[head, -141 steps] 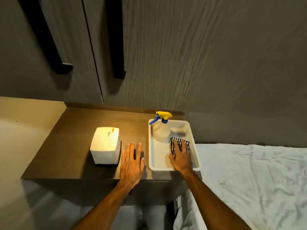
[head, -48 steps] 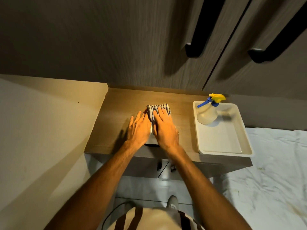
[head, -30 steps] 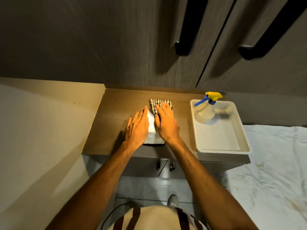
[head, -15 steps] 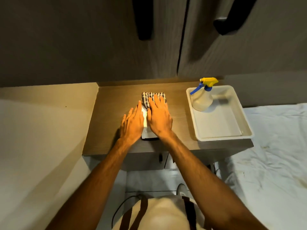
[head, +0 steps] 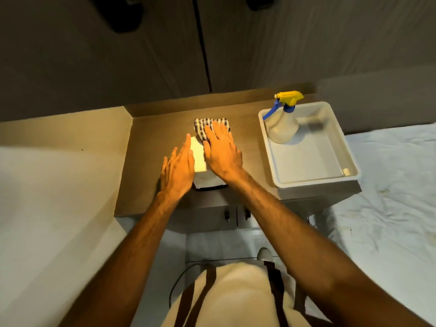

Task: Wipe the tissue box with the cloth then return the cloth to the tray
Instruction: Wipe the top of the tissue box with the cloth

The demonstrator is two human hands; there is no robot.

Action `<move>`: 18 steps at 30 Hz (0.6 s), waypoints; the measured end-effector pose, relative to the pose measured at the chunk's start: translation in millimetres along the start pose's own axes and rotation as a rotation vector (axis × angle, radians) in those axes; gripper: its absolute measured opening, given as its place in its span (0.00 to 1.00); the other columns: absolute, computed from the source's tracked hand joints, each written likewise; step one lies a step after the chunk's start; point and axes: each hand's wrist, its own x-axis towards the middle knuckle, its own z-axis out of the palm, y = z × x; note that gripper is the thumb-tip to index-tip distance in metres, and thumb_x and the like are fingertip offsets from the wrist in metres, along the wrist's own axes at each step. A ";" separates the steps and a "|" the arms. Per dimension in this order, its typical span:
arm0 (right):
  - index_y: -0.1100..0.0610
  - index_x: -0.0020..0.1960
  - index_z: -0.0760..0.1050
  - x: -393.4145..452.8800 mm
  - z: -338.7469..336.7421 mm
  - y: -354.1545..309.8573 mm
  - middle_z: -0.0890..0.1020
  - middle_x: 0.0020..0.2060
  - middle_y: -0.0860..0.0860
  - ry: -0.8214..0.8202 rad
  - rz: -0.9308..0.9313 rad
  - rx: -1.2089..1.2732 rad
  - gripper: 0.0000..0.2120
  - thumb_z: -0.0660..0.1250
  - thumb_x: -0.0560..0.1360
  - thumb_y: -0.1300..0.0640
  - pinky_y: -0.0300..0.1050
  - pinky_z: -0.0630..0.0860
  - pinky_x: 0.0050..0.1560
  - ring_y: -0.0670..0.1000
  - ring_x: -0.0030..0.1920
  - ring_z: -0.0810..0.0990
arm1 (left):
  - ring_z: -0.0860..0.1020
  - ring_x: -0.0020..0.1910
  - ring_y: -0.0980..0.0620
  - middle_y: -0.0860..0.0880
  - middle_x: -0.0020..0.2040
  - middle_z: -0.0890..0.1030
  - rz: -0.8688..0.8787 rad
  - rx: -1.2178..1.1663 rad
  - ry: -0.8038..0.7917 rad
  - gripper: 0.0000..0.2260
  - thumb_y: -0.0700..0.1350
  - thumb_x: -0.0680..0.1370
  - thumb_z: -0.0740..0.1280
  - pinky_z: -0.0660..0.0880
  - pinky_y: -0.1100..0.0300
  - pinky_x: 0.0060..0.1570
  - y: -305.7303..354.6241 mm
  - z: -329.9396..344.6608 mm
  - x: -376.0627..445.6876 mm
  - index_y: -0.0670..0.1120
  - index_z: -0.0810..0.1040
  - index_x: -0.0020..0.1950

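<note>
The white tissue box (head: 199,158) stands on the brown side table (head: 146,166), mostly covered by my hands. My right hand (head: 221,151) lies flat on the box's top and presses the dark checked cloth (head: 208,123) against its far end. My left hand (head: 179,168) rests flat with straight fingers against the box's left side and holds nothing. To the right, the white tray (head: 330,166) sits on the table.
A spray bottle (head: 282,122) with a yellow and blue head stands in the tray's far left corner. Dark cabinet doors (head: 212,43) rise behind the table. A white crumpled bed sheet (head: 389,197) lies to the right. Below are the table's drawers and my torso.
My right hand has kept pushing the cloth along the box's top towards its far end. My left hand stays at the box's side. The view has tilted further down.
</note>
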 end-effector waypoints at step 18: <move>0.58 0.83 0.58 -54.8 16.8 3.8 0.58 0.84 0.56 0.048 -0.132 0.102 0.29 0.60 0.84 0.61 0.56 0.53 0.85 0.57 0.85 0.51 | 0.56 0.83 0.38 0.45 0.83 0.60 0.007 0.050 -0.025 0.32 0.62 0.82 0.50 0.49 0.35 0.81 -0.2 1.9 1.0 0.55 0.44 0.83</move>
